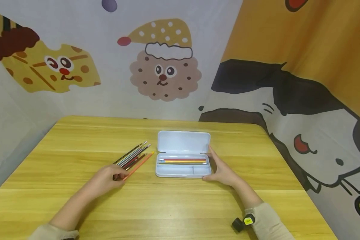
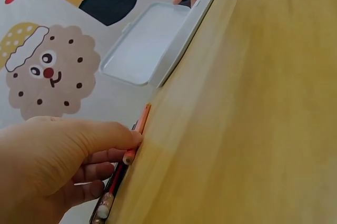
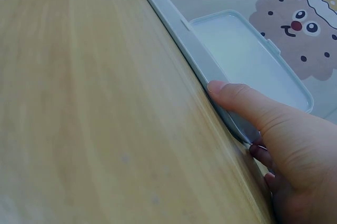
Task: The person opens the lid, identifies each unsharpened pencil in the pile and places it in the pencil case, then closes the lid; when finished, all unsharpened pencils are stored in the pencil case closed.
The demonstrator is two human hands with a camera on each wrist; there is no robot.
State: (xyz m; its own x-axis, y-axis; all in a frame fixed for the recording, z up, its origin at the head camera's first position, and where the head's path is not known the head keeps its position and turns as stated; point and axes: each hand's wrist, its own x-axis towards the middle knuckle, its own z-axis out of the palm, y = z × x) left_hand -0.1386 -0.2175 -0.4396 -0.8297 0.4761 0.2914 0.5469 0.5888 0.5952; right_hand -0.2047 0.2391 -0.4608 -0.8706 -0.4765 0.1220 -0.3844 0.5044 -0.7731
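At the left of the head view, my left hand (image 1: 106,178) pinches an orange pencil (image 1: 141,163) near its close end, thumb on top. In the left wrist view the orange pencil (image 2: 142,121) shows between thumb and fingers. Beside it on the table lies a loose bunch of dark and striped pencils (image 1: 129,158), partly covered by the hand. A white pencil case (image 1: 174,171) stands open in the middle, its lid (image 1: 183,142) tilted back. Several pencils (image 1: 183,161) lie in its long back compartment. My right hand (image 1: 223,171) holds the case's right end, thumb at the front wall (image 3: 184,45).
The wooden table (image 1: 180,206) reaches back to a wall cloth (image 1: 108,103) printed with cartoon figures. A front compartment of the case is split by a small divider (image 1: 193,170). A black device with a yellow label (image 1: 248,220) sits at the right wrist.
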